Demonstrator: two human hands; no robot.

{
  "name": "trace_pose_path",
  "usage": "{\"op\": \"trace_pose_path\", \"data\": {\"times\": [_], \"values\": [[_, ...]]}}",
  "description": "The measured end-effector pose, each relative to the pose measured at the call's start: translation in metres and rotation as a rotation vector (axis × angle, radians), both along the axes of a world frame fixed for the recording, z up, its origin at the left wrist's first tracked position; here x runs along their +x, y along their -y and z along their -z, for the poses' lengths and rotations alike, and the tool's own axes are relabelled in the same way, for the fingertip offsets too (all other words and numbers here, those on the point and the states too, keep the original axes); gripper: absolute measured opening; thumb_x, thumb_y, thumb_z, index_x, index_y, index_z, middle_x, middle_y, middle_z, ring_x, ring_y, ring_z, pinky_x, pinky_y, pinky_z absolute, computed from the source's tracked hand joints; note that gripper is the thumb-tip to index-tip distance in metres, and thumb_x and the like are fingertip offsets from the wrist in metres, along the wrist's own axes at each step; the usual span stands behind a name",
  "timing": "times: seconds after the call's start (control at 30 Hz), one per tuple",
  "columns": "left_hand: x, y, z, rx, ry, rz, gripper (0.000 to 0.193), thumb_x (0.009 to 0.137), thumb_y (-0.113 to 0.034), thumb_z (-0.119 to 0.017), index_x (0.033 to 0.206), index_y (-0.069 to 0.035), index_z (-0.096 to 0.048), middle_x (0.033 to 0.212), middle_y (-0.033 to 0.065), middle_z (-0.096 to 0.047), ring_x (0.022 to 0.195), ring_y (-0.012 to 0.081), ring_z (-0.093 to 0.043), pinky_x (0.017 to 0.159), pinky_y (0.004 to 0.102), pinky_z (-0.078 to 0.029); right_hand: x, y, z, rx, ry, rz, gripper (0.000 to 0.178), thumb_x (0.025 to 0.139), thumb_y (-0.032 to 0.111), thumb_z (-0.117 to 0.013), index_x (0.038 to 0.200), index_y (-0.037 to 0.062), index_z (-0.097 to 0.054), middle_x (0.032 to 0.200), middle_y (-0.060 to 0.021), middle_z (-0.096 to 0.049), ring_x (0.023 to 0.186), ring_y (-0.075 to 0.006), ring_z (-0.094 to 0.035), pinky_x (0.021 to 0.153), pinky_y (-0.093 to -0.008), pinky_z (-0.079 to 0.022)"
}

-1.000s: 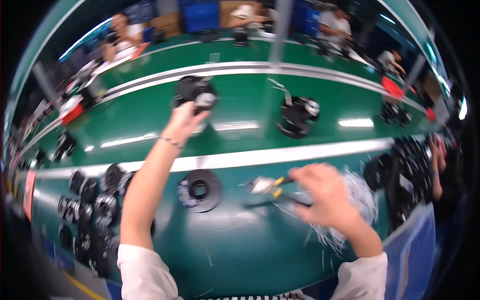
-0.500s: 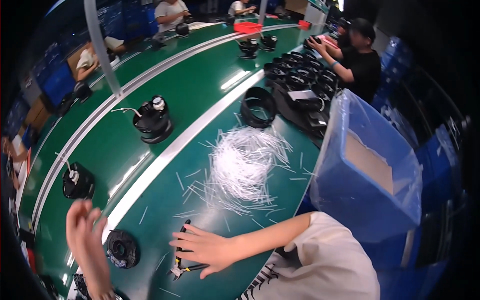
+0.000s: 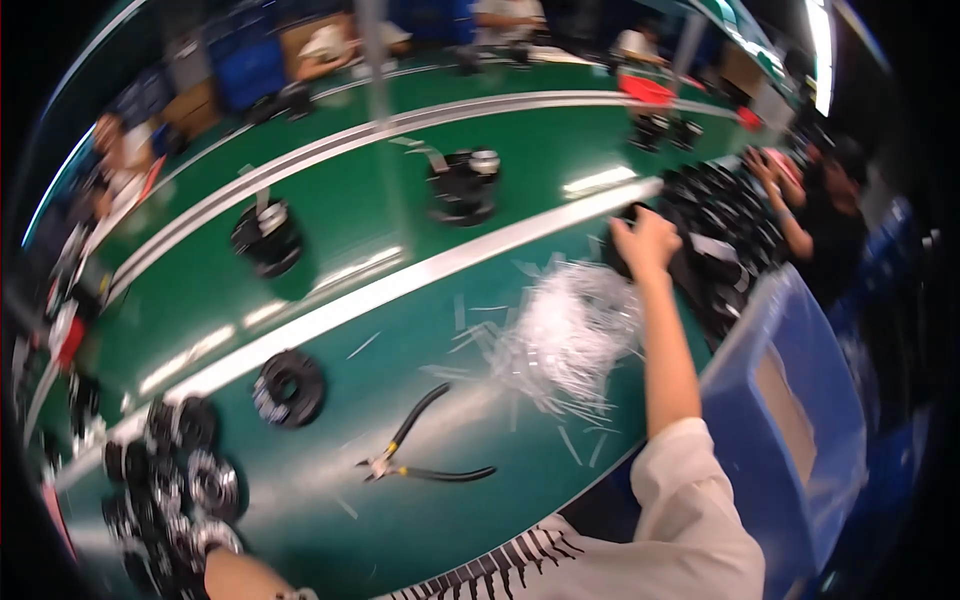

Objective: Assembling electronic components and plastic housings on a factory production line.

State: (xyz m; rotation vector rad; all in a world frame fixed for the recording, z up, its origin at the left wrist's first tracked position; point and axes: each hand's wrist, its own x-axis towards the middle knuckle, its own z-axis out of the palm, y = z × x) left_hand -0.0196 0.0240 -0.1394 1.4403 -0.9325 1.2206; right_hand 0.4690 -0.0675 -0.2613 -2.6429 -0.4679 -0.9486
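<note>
My right hand (image 3: 648, 242) is stretched out to the far right, its fingers closed on the rim of a black ring-shaped housing (image 3: 618, 245) beside the heap of thin white strips (image 3: 570, 325). At the lower left, my left hand (image 3: 228, 565) reaches in among a cluster of round black parts (image 3: 213, 482); its fingers are blurred and mostly hidden. Diagonal cutters (image 3: 382, 466) with black-and-yellow handles lie spread on the green table, touched by neither hand. A single round black part (image 3: 290, 388) sits flat near the white rail.
A green conveyor (image 3: 350, 260) carries black assemblies (image 3: 465, 185) beyond the white rail (image 3: 450, 262). Many black housings (image 3: 725, 205) crowd the far right near a co-worker in black (image 3: 835, 210). A blue bin (image 3: 790, 400) with a clear liner stands at the table's right edge.
My right hand has left the cutters and gone far right to the black housing. My left hand has dropped to the cluster at lower left. The whole view has swung leftward.
</note>
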Motion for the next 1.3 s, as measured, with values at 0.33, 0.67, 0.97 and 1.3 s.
{"op": "trace_pose_path", "data": {"times": [0.33,0.67,0.97,1.3], "values": [[0.004,-0.013,0.004,0.261,0.579,-0.486,0.04,0.075,-0.006,-0.056,0.114,-0.007,-0.047,0.122,0.0034,-0.038,0.096,0.0142,-0.046,0.06,0.0266,-0.052,0.001,0.006,-0.023,-0.031,-0.138,-0.003,0.019,0.071,0.026,-0.064,0.072,0.0075,-0.064,0.075,-0.0156,-0.062,0.074,-0.0343,-0.06,0.067,-0.0416,-0.048],[0.009,-0.182,0.117,0.165,-0.767,-1.626,0.032,0.069,-0.01,-0.059,0.097,0.002,-0.05,0.098,0.0191,-0.053,0.09,0.0375,-0.05,0.081,0.0413,-0.041,-0.194,-0.121,-0.052,0.161,-0.042,-1.237,0.008,0.073,0.005,-0.063,0.077,0.0019,-0.057,0.069,-0.0124,-0.059,0.056,-0.0238,-0.059,0.053,-0.0296,-0.045],[0.038,-0.215,0.192,-0.191,-1.246,-1.261,0.035,0.063,-0.023,-0.069,0.089,-0.003,-0.058,0.084,0.0179,-0.061,0.083,0.0341,-0.058,0.074,0.0408,-0.046,-0.209,-0.156,0.016,-0.045,-0.109,-1.536,0.02,0.066,0.009,-0.064,0.081,-0.001,-0.053,0.075,-0.0156,-0.055,0.065,-0.0344,-0.053,0.059,-0.0366,-0.042],[0.029,-0.229,0.21,-1.066,-0.55,-1.249,0.031,0.079,-0.008,-0.056,0.103,0.001,-0.038,0.091,0.0139,-0.055,0.087,0.0196,-0.056,0.077,0.0298,-0.043,-0.206,-0.204,0.047,-0.117,-0.277,-1.556,0.015,0.061,-0.002,-0.064,0.067,0.0031,-0.051,0.068,-0.0074,-0.053,0.068,-0.0239,-0.051,0.068,-0.0336,-0.037]]}}
